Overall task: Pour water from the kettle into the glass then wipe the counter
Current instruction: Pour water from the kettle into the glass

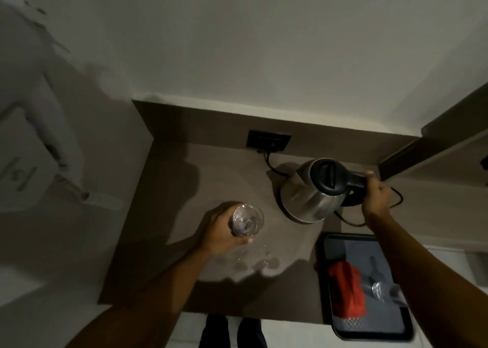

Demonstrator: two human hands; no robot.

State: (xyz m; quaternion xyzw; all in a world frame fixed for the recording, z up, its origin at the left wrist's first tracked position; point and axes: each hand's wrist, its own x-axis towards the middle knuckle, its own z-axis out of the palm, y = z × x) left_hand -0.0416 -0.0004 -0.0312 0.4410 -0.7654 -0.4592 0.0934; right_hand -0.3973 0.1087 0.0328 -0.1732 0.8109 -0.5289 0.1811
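A clear glass (247, 220) is held above the brown counter (169, 215), with my left hand (224, 233) wrapped around it from the left. The steel kettle (307, 194) with a black lid stands to its right, tilted a little toward the glass, over its base. My right hand (376, 192) grips the kettle's black handle. Small water drops (260, 252) lie on the counter just below the glass. A red cloth (347, 292) lies folded on the black tray (369, 334) at the front right.
A black wall socket (269, 142) sits behind the kettle, its cord (272, 164) running down to the base. A second clear glass (380, 291) lies on the tray beside the cloth. A wooden ledge (433, 147) juts out at the right. My feet show below the counter's front edge.
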